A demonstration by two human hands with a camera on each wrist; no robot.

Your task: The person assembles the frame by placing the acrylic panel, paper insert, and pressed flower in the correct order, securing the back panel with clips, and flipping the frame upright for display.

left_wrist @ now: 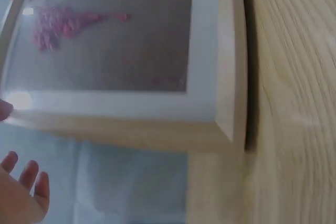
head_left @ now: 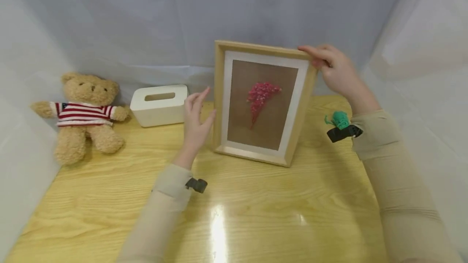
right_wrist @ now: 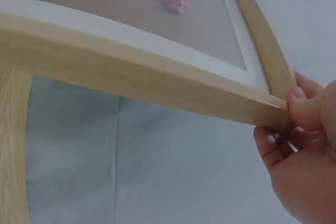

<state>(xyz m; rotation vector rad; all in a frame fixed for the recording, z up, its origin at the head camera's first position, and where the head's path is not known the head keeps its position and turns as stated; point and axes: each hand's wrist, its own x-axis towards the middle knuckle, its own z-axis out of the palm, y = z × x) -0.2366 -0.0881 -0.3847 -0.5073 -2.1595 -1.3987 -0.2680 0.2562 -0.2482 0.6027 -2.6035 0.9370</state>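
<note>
A picture frame [head_left: 218, 92] of light wood stands upright on the table, leaning slightly, with a pink flower spray on brown backing inside a white mat. At its upper right corner my right hand [head_left: 338, 70] grips the wood; in the right wrist view the thumb [right_wrist: 304, 109] lies on the front and the other fingers curl round the corner. Beside the left edge is my left hand [head_left: 197, 119], its fingers spread loosely and holding nothing. The left wrist view shows the thumb tip [left_wrist: 5, 110] right at that edge, with the other fingers [left_wrist: 29, 176] apart from the wood.
A teddy bear [head_left: 85, 115] in a striped red-and-white shirt sits at the far left. Between it and the left hand stands a white tissue box [head_left: 161, 111]. A small green bundle [head_left: 341, 120] lies by the right sleeve. Grey-white sheeting [head_left: 146, 19] hangs behind the wooden table [head_left: 274, 210].
</note>
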